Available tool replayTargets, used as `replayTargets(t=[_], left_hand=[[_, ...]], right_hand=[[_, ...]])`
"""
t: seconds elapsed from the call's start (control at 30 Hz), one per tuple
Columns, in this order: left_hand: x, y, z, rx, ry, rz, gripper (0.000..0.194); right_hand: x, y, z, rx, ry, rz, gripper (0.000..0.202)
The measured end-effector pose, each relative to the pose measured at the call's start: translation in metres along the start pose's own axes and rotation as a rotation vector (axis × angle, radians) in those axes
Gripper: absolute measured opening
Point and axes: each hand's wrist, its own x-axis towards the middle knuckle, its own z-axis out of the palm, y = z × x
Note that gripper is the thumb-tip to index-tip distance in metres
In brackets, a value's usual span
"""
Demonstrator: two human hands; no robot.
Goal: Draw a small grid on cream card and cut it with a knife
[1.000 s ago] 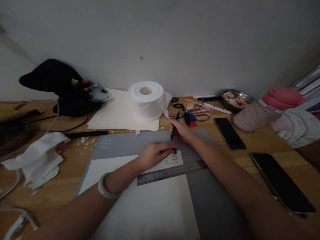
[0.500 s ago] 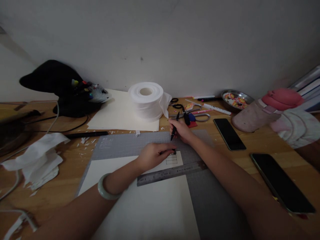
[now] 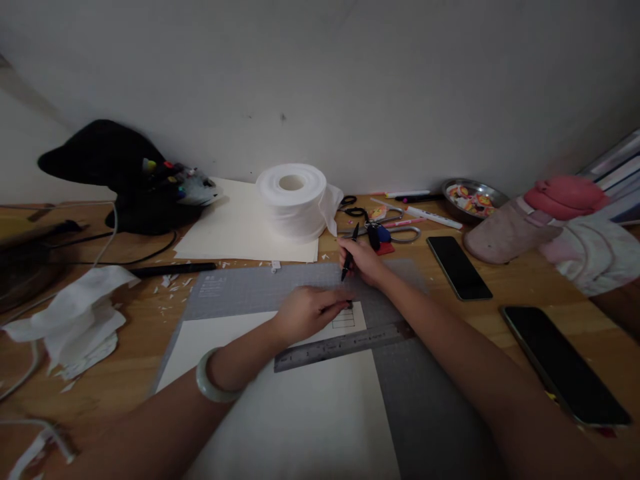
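My right hand (image 3: 361, 260) is closed around a black pen (image 3: 350, 252), its tip pointing down above the grey cutting mat (image 3: 240, 283). My left hand (image 3: 313, 310) reaches over the top of a cream sheet of paper (image 3: 310, 413), thumb and fingers pinched together. A small dark piece (image 3: 349, 305) shows at those fingertips; its kind cannot be made out. Just below them, a small ruled grid (image 3: 343, 321) is drawn in black near the sheet's upper right corner. A steel ruler (image 3: 340, 347) lies slantwise across the paper, its right end on the mat beneath my right forearm.
Behind the mat stand a paper roll (image 3: 293, 207) on cream sheets (image 3: 225, 227), and scissors (image 3: 405, 235) among pens. Two phones (image 3: 459, 268), a pink-lidded bottle (image 3: 530, 223) and a metal bowl (image 3: 473, 200) are at right. Crumpled tissue (image 3: 80, 320) and paper scraps lie left.
The fingertips of my left hand have shifted very slightly over the small dark piece. My right hand and the pen stay where they were.
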Motion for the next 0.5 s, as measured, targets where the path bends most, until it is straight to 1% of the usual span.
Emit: replayTargets(t=[0.1,0.2,0.37,0.5], left_hand=[[-0.0002,0.0009,-0.0002,0.115,0.004,0.055,0.027],[-0.0002,0.0012,0.0010,0.171,0.012,0.085,0.029],[0.0007,0.0016,0.0036,0.217,0.046,0.084,0.029],[0.0009,0.0020,0.0041,0.213,0.046,0.078,0.028]], right_hand=[[0.0000,0.0001,0.0000,0.004,-0.013,-0.021,0.036],[0.0002,0.0006,0.0002,0.016,-0.015,-0.026,0.036],[0.0002,-0.0004,0.0013,0.032,-0.002,-0.004,0.036],[0.0000,-0.0011,0.0017,0.040,0.003,0.012,0.036]])
